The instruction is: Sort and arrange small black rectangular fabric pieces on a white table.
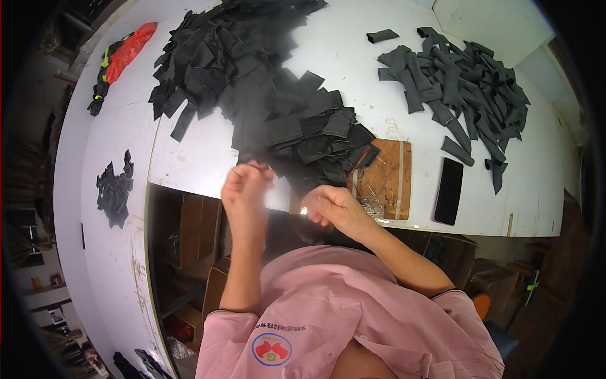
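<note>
Both my hands are raised at the table's front edge, in front of a large pile of flat black fabric pieces point(252, 95). My left hand point(246, 183) is closed, its fingers curled together and slightly blurred; whatever it may hold is hidden. To its right, my right hand point(334, 207) is also closed, thumb against the fingers. A small bright glint shows at its fingertips, too small to name. Beside this hand lies a worn wooden board point(394, 177) with strips of tape across it, and the pile's nearest pieces overlap the board's left side.
Black fabric tubes point(467, 88) are heaped at the far right of the white table point(505, 211). A black phone point(448, 191) lies near the front edge. On the left are a small black fabric pile point(115, 192) and a red bag point(131, 52). Cardboard boxes point(199, 230) stand below.
</note>
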### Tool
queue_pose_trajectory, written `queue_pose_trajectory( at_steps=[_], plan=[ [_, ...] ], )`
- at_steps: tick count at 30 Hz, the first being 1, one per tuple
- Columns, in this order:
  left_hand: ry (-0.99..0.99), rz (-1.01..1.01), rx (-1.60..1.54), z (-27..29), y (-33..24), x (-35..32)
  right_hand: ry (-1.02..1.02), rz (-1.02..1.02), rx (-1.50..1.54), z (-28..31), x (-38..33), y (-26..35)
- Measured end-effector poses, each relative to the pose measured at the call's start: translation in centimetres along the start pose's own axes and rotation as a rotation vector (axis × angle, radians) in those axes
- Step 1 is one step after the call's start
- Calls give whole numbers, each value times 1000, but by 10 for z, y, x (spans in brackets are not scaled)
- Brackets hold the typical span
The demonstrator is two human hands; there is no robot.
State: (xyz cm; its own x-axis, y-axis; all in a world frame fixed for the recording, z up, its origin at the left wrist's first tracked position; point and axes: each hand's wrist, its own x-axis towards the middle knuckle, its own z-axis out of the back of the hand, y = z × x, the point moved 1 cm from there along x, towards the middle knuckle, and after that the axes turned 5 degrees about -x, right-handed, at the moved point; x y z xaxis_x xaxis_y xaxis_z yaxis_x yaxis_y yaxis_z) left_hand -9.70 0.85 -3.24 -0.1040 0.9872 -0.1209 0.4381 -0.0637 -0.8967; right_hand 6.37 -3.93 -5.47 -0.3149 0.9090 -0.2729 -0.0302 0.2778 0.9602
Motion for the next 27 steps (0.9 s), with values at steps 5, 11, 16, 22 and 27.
queue_pose_trajectory(
  at_steps=[5,11,16,22,27],
  plan=[
    [203,80,-9,-1,29,-39,73,-71,378,0,3,-2],
    [374,32,230,5,32,-50,107,-267,639,5,2,-12],
    [690,-131,510,4,17,-63,-81,-272,857,5,0,-8],
    [851,58,674,8,13,-71,-38,-63,716,21,-13,-2],
    [829,168,607,5,26,-73,-47,46,278,24,-21,11]
  ],
)
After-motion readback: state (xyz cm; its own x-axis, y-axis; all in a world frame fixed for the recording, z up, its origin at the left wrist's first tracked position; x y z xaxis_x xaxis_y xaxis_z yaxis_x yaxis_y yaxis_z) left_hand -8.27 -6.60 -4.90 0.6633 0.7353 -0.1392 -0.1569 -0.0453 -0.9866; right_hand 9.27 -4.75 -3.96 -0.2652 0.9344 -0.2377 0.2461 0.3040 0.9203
